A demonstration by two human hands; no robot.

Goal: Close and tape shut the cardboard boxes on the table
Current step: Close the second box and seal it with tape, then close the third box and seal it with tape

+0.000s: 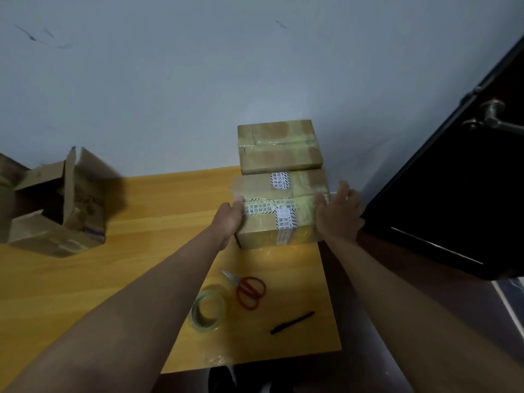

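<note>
Small plain room, likely home or back-room packing corner — not shop floor, not lab. Bare pale wall (170,95) with few dark scuff marks, no shelving or signage. Wooden-topped table (85,279) pushed against wall. Dark door (453,194) with metal lever handle (494,117) just beside table's right edge. Parcel-packing gear on tabletop — taped cardboard boxes (279,177) stacked by wall, open box (56,205) at left, clear tape roll (208,309), red-handled scissors (248,290), black pen (292,323).
</note>
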